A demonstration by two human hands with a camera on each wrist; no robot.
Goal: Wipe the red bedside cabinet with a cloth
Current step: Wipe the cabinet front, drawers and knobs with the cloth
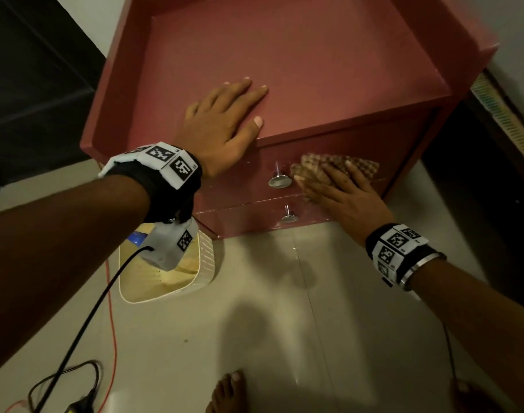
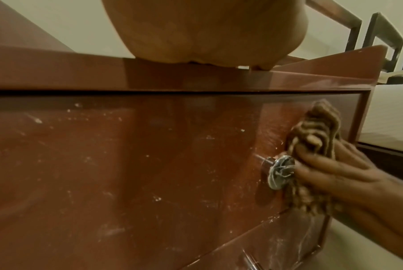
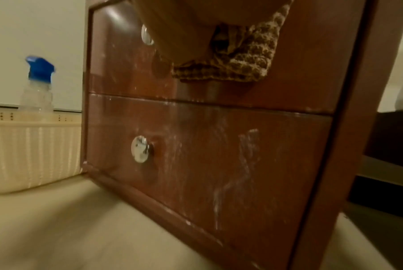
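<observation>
The front of the red bedside cabinet (image 1: pixel 299 70) is being wiped; the step in hand appears to be the upper drawer front (image 2: pixel 149 155). A checked brown cloth (image 1: pixel 335 169), woven and bunched into folds, is pressed flat against that drawer front, just right of the round chrome knob (image 1: pixel 280 179), by the right hand (image 1: pixel 344 198), whose fingers are spread and nearly straight over the fabric. The left hand (image 1: pixel 222 126) is laid palm down, fingers extended, near the front edge of the cabinet top, holding nothing and seemingly used as a brace.

The cabinet is glossy and smooth, box-shaped, with a raised lip round three sides of its top. Pale specks and smears are scattered over the upper drawer front left of the knob, and whitish streaks are seen on the lower drawer front (image 3: pixel 218 164) beside its own chrome knob (image 3: pixel 141 148). Much of the front therefore seems left to do.

The next move is judged to call for the cloth being carried round or over the protruding knob toward the speckled left part, with firm, even pressure kept.

On the floor by the cabinet's left side, a cream ribbed basket (image 3: pixel 31 151) is stood with a clear spray bottle (image 3: pixel 37 85), blue-capped, in it.
</observation>
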